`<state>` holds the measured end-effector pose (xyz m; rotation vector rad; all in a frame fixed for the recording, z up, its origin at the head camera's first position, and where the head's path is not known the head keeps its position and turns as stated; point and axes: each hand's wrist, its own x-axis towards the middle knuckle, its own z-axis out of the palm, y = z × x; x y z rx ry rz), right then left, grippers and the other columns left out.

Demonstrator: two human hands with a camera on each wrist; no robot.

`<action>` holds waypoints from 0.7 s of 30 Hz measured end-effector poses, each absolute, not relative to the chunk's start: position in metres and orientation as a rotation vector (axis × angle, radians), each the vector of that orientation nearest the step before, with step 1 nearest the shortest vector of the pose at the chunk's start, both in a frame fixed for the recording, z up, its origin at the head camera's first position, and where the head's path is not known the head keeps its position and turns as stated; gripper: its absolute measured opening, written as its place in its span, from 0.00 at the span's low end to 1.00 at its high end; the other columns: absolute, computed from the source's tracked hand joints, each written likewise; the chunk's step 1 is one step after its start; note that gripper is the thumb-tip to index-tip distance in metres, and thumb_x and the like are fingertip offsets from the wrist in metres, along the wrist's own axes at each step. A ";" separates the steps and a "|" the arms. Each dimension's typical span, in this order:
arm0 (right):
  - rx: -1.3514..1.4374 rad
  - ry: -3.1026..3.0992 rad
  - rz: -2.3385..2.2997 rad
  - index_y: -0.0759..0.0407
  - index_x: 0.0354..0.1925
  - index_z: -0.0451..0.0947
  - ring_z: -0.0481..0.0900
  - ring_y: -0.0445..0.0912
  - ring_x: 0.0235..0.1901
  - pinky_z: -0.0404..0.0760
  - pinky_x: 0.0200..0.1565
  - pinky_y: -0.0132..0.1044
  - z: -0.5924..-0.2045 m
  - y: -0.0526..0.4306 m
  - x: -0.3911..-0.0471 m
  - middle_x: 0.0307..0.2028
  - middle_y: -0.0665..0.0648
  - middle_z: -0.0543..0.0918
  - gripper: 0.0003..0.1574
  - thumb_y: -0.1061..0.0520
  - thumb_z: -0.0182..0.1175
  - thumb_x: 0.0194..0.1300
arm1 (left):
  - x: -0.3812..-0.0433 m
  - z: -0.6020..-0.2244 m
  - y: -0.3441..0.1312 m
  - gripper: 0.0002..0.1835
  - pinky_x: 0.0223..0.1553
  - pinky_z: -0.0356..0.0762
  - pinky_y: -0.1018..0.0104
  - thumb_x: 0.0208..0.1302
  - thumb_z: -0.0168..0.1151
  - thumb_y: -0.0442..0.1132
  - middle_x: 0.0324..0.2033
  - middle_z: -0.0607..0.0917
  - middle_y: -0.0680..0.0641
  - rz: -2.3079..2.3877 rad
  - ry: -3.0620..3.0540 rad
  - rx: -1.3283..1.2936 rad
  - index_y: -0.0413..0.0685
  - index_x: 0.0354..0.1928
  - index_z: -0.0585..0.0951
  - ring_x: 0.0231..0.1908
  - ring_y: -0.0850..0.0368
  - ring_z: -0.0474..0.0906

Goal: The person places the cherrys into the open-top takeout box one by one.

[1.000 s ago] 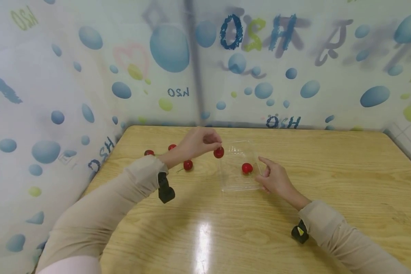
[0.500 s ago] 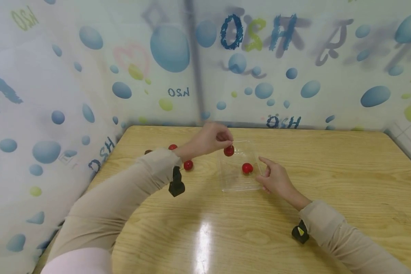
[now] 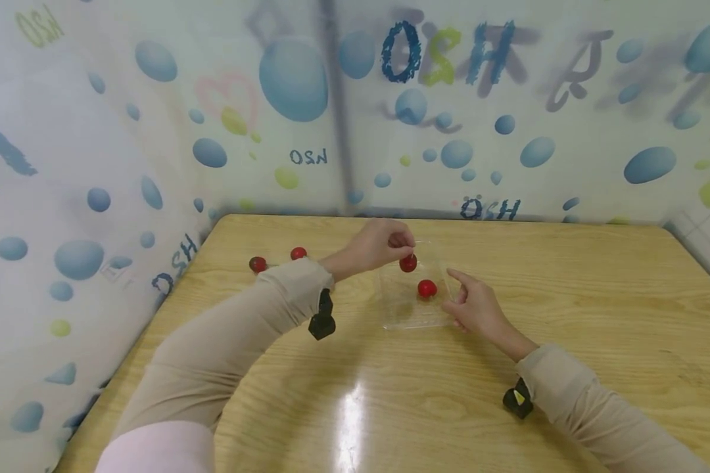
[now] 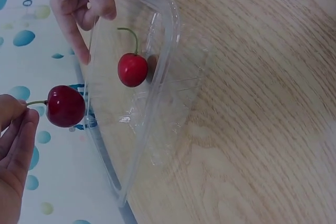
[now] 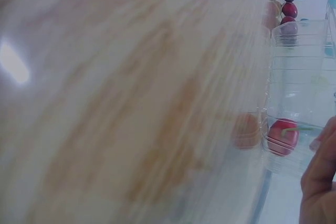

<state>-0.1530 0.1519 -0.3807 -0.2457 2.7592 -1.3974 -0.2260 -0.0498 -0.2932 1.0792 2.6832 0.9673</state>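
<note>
My left hand (image 3: 383,244) pinches the green stem of a dark red cherry (image 3: 408,264), which hangs over the far part of a clear plastic box (image 3: 398,312). In the left wrist view the held cherry (image 4: 65,106) dangles from thumb and fingertips beside the box rim (image 4: 172,22). Inside the box lies one bright red cherry (image 3: 427,289), its curved stem visible in the left wrist view. My right hand (image 3: 479,309) grips the box's right edge, the index finger extended along it. The right wrist view shows the box from low down, with the lying cherry (image 5: 283,139) seen through its wall.
On the wooden table (image 3: 597,309), left of the box, sit a dark cherry (image 3: 258,264) and a red cherry (image 3: 298,253). The left forearm covers the spot of another. A patterned wall (image 3: 367,131) stands right behind the table's far edge.
My left hand has carried the hanging cherry to the right, from the box's left edge to over its inside. The forearm now covers one table cherry. The right hand and box have stayed put.
</note>
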 end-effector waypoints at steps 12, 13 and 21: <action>-0.234 2.760 -1.393 0.69 0.62 0.56 0.68 0.44 0.07 0.67 0.11 0.33 -0.380 0.153 -0.153 0.13 0.54 0.69 0.40 0.68 0.55 0.50 | -0.233 -0.308 -0.048 0.02 0.34 0.73 0.75 0.57 0.59 0.33 0.29 0.82 0.50 1.010 2.669 1.064 0.42 0.31 0.79 0.31 0.64 0.77; -0.232 2.758 -1.395 0.69 0.62 0.56 0.68 0.44 0.07 0.67 0.11 0.33 -0.380 0.153 -0.153 0.13 0.54 0.69 0.40 0.68 0.55 0.50 | -0.234 -0.310 -0.048 0.02 0.34 0.73 0.75 0.57 0.59 0.33 0.29 0.82 0.50 1.015 2.666 1.055 0.43 0.31 0.79 0.31 0.63 0.77; -0.249 2.768 -1.397 0.70 0.61 0.57 0.68 0.43 0.06 0.67 0.10 0.33 -0.380 0.152 -0.154 0.13 0.53 0.69 0.39 0.68 0.54 0.49 | -0.239 -0.321 -0.043 0.04 0.34 0.74 0.73 0.57 0.58 0.33 0.30 0.82 0.50 1.007 2.649 1.002 0.40 0.33 0.80 0.31 0.62 0.77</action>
